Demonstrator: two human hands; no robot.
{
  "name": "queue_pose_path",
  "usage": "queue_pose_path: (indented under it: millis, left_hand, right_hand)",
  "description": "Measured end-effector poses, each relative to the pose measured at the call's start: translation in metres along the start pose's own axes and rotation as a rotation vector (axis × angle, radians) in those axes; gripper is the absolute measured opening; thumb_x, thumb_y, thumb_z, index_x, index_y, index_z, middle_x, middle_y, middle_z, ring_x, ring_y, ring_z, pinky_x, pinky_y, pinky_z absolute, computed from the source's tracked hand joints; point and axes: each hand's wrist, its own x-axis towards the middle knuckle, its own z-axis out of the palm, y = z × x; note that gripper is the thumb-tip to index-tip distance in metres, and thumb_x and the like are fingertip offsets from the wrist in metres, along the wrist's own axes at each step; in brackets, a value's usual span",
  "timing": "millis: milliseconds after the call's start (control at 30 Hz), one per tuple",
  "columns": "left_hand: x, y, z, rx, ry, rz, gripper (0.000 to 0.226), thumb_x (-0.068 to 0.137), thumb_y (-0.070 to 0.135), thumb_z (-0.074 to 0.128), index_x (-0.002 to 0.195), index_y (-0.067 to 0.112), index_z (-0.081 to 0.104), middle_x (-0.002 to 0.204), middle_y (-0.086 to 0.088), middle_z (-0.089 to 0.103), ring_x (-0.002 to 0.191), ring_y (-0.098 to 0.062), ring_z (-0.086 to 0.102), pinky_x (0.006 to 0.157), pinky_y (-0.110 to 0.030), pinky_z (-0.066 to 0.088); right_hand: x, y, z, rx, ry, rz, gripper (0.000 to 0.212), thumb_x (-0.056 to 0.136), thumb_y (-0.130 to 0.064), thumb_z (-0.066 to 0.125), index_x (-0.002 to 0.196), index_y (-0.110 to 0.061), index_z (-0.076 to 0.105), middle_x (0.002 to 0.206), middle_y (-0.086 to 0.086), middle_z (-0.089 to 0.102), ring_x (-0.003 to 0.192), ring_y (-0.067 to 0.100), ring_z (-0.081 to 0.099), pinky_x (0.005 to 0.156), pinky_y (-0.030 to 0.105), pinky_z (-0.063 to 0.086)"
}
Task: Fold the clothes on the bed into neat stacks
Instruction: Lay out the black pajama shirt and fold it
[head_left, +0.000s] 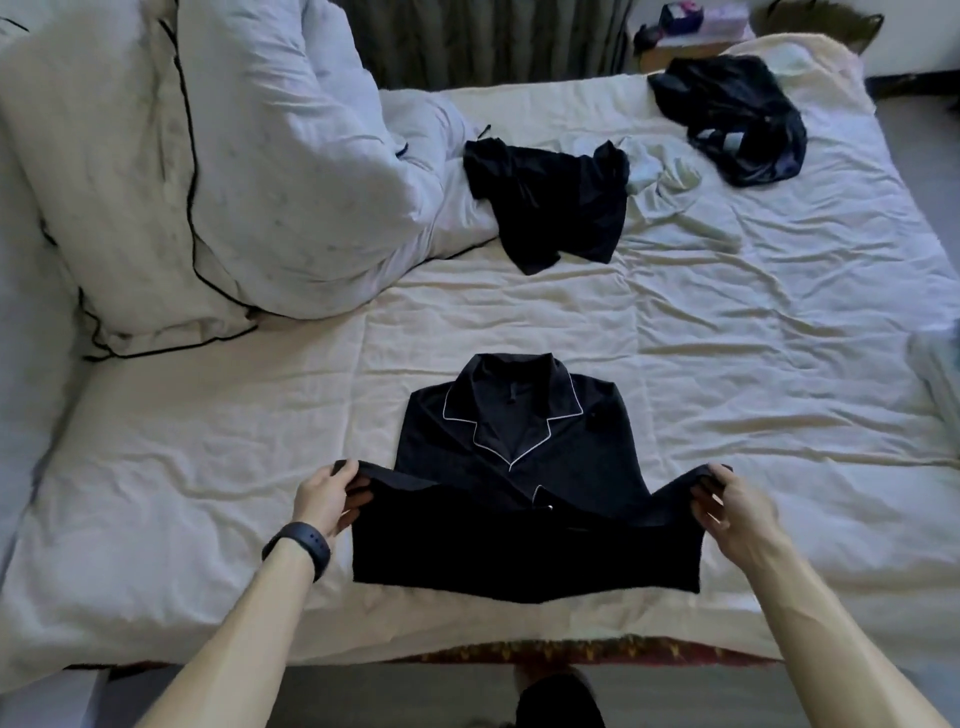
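A black collared shirt with white piping (514, 441) lies on the white bed sheet (208, 467), collar pointing away from me. Its lower part is lifted off the sheet and folded up toward the collar. My left hand (332, 496) pinches the left corner of that lifted hem. My right hand (727, 501) pinches the right corner. Farther back lies a crumpled black garment (550, 202). A pale crumpled garment (660, 176) sits to its right. Another dark, shiny garment (732, 114) lies near the far right corner.
A bunched white duvet with black piping (234, 156) fills the left rear of the bed. A cream blanket (810, 62) lies at the far right corner. A bedside table with small items (696, 31) stands behind the bed. The near bed edge shows a patterned base (571, 649).
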Motion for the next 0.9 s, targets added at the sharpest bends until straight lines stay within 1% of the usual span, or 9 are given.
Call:
queue_pose_path:
  millis: [133, 267, 400, 533, 633, 700, 800, 867, 900]
  left_hand:
    - [0.099, 0.051, 0.051, 0.113, 0.024, 0.047, 0.015, 0.102, 0.026, 0.057, 0.091, 0.018, 0.063, 0.084, -0.002, 0.068, 0.072, -0.020, 0.065, 0.066, -0.031, 0.046]
    - [0.216, 0.065, 0.101, 0.281, 0.113, 0.114, 0.014, 0.103, 0.026, 0.053, 0.093, 0.020, 0.061, 0.082, 0.000, 0.068, 0.066, -0.016, 0.064, 0.059, -0.029, 0.043]
    - [0.295, 0.035, 0.124, 0.373, 0.169, 0.033, 0.011, 0.104, 0.022, 0.050, 0.098, 0.015, 0.057, 0.094, -0.005, 0.067, 0.063, -0.014, 0.062, 0.050, -0.027, 0.040]
    - [0.314, 0.009, 0.127, 0.270, 0.239, 0.010, 0.019, 0.101, 0.028, 0.055, 0.114, 0.014, 0.056, 0.105, -0.004, 0.063, 0.068, -0.017, 0.063, 0.051, -0.028, 0.042]
    - [0.308, 0.008, 0.126, 0.154, 0.208, -0.004, 0.014, 0.091, 0.017, 0.053, 0.104, 0.016, 0.057, 0.103, -0.006, 0.062, 0.066, -0.016, 0.061, 0.052, -0.028, 0.040]
    - [0.300, 0.007, 0.123, 0.194, 0.201, 0.034, 0.036, 0.083, 0.008, 0.053, 0.117, 0.015, 0.059, 0.109, -0.005, 0.066, 0.076, -0.014, 0.063, 0.062, -0.028, 0.046]
    - [0.298, 0.011, 0.118, 0.546, 0.260, 0.249, 0.063, 0.082, 0.006, 0.067, 0.140, 0.023, 0.046, 0.135, -0.007, 0.052, 0.108, -0.020, 0.058, 0.097, -0.033, 0.047]
    - [0.304, 0.019, 0.116, 0.785, 0.246, 0.357, 0.066, 0.081, 0.018, 0.075, 0.140, 0.029, 0.048, 0.138, -0.011, 0.042, 0.123, -0.029, 0.048, 0.111, -0.038, 0.038]
    - [0.309, 0.024, 0.116, 0.845, 0.225, 0.383, 0.062, 0.081, 0.022, 0.075, 0.137, 0.030, 0.052, 0.136, -0.011, 0.043, 0.124, -0.031, 0.046, 0.112, -0.038, 0.037]
  right_hand:
    - [0.093, -0.039, 0.085, -0.041, -0.055, -0.001, 0.012, 0.104, -0.022, 0.057, 0.092, -0.019, 0.057, 0.081, 0.001, 0.059, 0.065, 0.010, 0.061, 0.065, 0.028, 0.046]
    - [0.198, -0.052, 0.149, -0.078, -0.066, -0.014, 0.011, 0.105, -0.023, 0.056, 0.113, -0.015, 0.055, 0.095, 0.003, 0.064, 0.082, 0.014, 0.064, 0.072, 0.029, 0.050]
    - [0.262, -0.027, 0.172, -0.146, -0.017, -0.014, 0.005, 0.104, -0.021, 0.055, 0.103, -0.018, 0.058, 0.097, 0.001, 0.064, 0.083, 0.016, 0.066, 0.074, 0.030, 0.051]
    - [0.277, -0.004, 0.169, -0.139, -0.012, -0.095, 0.010, 0.101, -0.014, 0.054, 0.092, -0.019, 0.057, 0.091, 0.004, 0.060, 0.075, 0.016, 0.061, 0.070, 0.027, 0.048]
    - [0.277, 0.001, 0.161, -0.200, -0.013, -0.155, 0.024, 0.092, 0.001, 0.051, 0.108, -0.016, 0.057, 0.100, 0.009, 0.058, 0.083, 0.016, 0.061, 0.073, 0.028, 0.047]
    - [0.278, 0.003, 0.155, -0.289, 0.070, -0.213, 0.041, 0.087, 0.005, 0.056, 0.124, -0.014, 0.057, 0.115, 0.010, 0.062, 0.096, 0.019, 0.061, 0.084, 0.035, 0.052]
    - [0.283, 0.000, 0.145, -0.621, 0.250, -0.310, 0.061, 0.081, -0.005, 0.074, 0.137, -0.011, 0.052, 0.132, 0.011, 0.059, 0.117, 0.025, 0.058, 0.108, 0.043, 0.045]
    - [0.289, -0.004, 0.145, -0.760, 0.206, -0.349, 0.072, 0.078, -0.011, 0.082, 0.142, -0.012, 0.047, 0.136, 0.012, 0.056, 0.123, 0.027, 0.055, 0.111, 0.047, 0.042]
    - [0.291, -0.008, 0.147, -0.789, 0.170, -0.358, 0.071, 0.080, -0.015, 0.083, 0.141, -0.013, 0.047, 0.134, 0.012, 0.057, 0.122, 0.028, 0.056, 0.110, 0.048, 0.043]
